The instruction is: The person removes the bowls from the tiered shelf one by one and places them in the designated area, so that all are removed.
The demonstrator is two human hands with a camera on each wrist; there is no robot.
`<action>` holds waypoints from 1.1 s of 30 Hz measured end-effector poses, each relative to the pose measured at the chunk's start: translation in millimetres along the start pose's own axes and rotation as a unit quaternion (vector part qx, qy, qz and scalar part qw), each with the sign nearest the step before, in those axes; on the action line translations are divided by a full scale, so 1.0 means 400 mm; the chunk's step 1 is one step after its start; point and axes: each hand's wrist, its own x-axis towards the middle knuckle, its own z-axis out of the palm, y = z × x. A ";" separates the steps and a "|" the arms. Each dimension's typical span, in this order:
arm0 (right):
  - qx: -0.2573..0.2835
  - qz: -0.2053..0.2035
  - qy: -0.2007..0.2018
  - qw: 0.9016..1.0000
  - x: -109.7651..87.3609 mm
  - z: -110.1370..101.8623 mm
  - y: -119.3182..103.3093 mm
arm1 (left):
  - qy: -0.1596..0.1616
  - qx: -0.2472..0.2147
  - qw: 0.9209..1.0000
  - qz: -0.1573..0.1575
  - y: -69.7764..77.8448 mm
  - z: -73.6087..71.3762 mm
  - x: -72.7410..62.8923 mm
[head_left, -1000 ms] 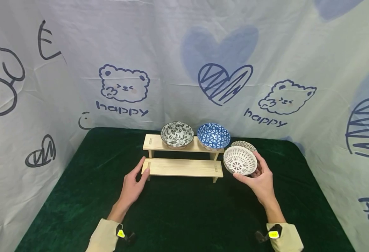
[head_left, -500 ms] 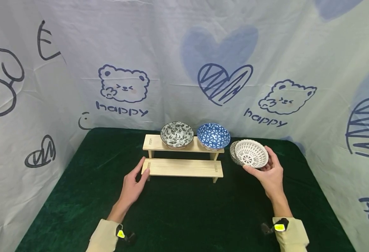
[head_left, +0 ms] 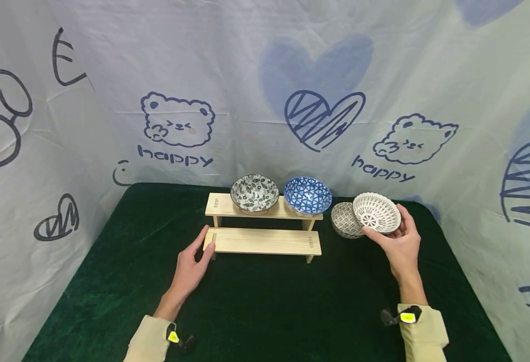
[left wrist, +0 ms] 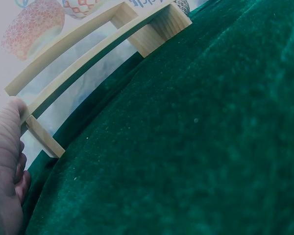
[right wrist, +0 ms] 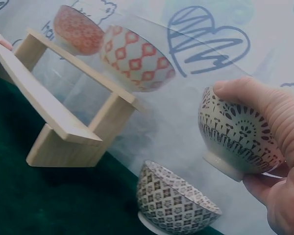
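Shifted rightward since earlier, one white bowl [head_left: 376, 212] is held aloft by the right hand [head_left: 399, 245], thumb and fingers closed on it. One lattice bowl [head_left: 345, 221] is seen beside it on green cloth [head_left: 265, 306]. One floral bowl [head_left: 254, 192] and one blue bowl [head_left: 307, 195] are borne by one two-tier stand [head_left: 262, 241], lower left end gripped by the left hand [head_left: 191, 266].
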 end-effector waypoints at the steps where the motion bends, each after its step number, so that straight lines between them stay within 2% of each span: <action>1: 0.003 -0.001 0.006 1.000 0.003 -0.001 0.001 | -0.001 0.000 1.000 -0.001 0.000 0.000 0.000; 6: 0.019 -0.003 0.031 0.999 0.015 -0.012 0.015 | 0.001 -0.002 1.000 0.001 0.000 -0.001 0.000; 20: 0.036 0.031 0.093 0.995 0.051 -0.056 0.079 | 0.006 0.003 1.000 0.006 0.000 -0.001 -0.001; 33: 0.011 0.074 0.113 0.991 0.059 -0.064 0.142 | 0.000 0.004 1.000 -0.001 0.002 -0.002 0.000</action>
